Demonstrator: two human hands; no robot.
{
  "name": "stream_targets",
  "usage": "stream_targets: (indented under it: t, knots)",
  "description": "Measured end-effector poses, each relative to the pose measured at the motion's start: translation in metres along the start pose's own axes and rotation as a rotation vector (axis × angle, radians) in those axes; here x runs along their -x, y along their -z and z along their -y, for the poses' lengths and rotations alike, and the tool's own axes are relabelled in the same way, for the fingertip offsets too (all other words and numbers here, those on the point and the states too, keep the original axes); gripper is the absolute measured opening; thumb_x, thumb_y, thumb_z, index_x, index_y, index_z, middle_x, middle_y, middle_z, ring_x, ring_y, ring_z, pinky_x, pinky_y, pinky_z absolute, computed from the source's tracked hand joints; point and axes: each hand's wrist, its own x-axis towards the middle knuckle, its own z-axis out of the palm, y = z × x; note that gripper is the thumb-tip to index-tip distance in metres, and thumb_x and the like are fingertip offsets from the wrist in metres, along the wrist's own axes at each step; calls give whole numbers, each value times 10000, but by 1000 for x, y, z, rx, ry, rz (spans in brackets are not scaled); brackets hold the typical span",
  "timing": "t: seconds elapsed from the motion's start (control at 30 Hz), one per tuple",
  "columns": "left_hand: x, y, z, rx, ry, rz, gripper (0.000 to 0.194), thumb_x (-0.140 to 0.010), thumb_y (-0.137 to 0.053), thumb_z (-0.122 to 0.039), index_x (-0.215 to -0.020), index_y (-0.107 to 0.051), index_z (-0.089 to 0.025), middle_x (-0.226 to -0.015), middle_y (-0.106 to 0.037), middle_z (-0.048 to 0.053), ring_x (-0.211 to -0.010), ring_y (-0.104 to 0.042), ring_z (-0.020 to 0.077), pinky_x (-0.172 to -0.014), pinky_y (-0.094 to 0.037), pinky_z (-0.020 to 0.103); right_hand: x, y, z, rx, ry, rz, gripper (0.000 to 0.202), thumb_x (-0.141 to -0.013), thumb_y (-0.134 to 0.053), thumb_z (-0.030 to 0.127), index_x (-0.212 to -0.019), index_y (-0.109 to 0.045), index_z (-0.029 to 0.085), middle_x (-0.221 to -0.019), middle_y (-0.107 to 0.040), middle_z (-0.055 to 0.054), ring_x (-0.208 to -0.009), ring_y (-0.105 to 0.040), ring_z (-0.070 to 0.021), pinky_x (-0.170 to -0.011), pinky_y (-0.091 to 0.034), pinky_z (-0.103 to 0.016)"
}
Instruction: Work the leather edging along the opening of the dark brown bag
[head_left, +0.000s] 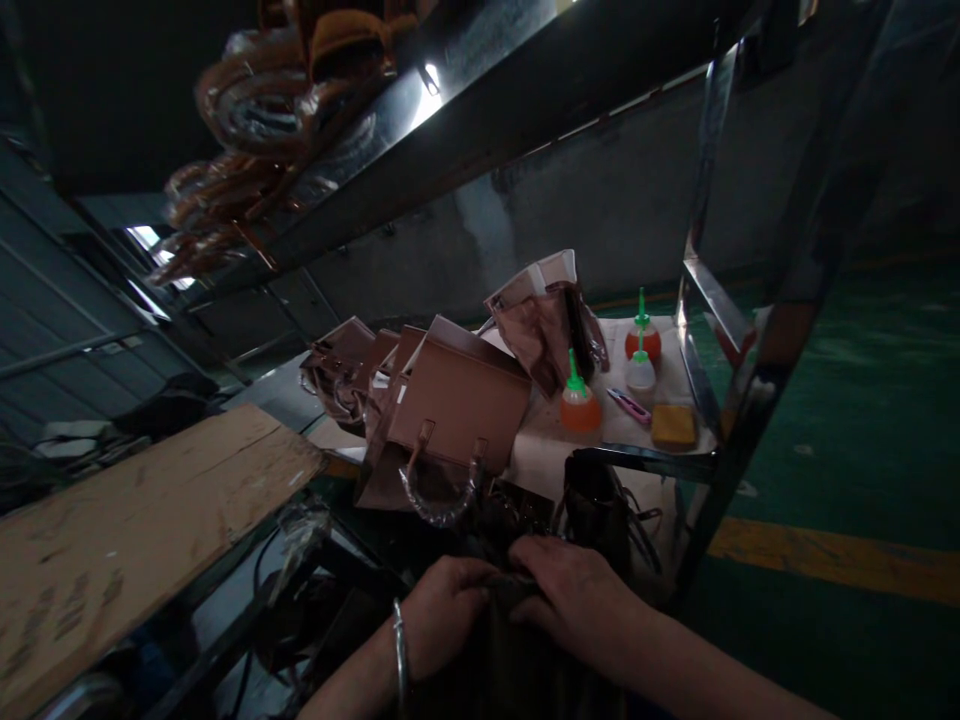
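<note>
My left hand point(442, 618), with a silver bangle on its wrist, is closed on the edge of a dark, soft piece of material point(504, 592). On the other side of the same edge, my right hand point(574, 600) grips it with bent fingers. Dim light hides what kind of thing it is, and its lower part fades into shadow. Just beyond my hands lies a brown handbag point(469, 395), its looped handle point(442, 515) wrapped in clear plastic. A dark bag point(596, 500) with thin straps sits beyond my right hand.
More brown bags point(341, 365) lean together at left, and another bag point(544, 310) stands behind. On the shelf point(540, 450) are an orange-filled squeeze bottle point(580, 408), two more bottles, a pink cutter point(630, 406) and a yellow sponge point(673, 426). A metal post point(772, 400) rises at right; cardboard point(150, 520) lies left.
</note>
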Motion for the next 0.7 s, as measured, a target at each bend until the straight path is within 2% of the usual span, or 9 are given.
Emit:
stream_targets:
  t: [0.1,0.27,0.4,0.53,0.7]
  knots:
    - [-4,3,2,31,26,9,328,-602,-410,-163,-823,-645,-104,-780,-650,34,-776,-564,204,-713,-423,288,3,3,-1,27,20,-35,164,-738,-550,238,-879,-479,196,-925,-531,-24,-846,-506,-183,-685,-411,-274]
    - [-6,0,2,86,25,23,317,-591,-426,-173,-805,-649,-104,-749,-651,27,-756,-565,196,-700,-418,280,2,8,3,155,-8,52,142,-738,-532,191,-877,-501,194,-942,-518,-39,-862,-501,-204,-677,-430,-308]
    - [-7,-1,0,48,23,-1,339,-567,-411,-149,-798,-654,-103,-749,-652,27,-756,-562,193,-701,-416,276,0,8,6,209,28,89,121,-789,-431,170,-865,-525,158,-923,-534,-65,-848,-510,-200,-674,-437,-300]
    - [-8,0,-3,13,-5,15,346,-569,-403,-146,-803,-655,-105,-749,-649,27,-791,-560,204,-727,-416,281,1,6,5,186,43,60,152,-787,-392,137,-875,-515,154,-922,-533,-64,-830,-515,-187,-674,-428,-287]
    - [-9,0,-2,8,2,20,317,-582,-417,-160,-788,-652,-106,-737,-643,27,-774,-558,202,-701,-418,275,1,4,3,126,4,58,162,-808,-355,171,-879,-500,158,-925,-529,-67,-808,-529,-175,-669,-413,-272]
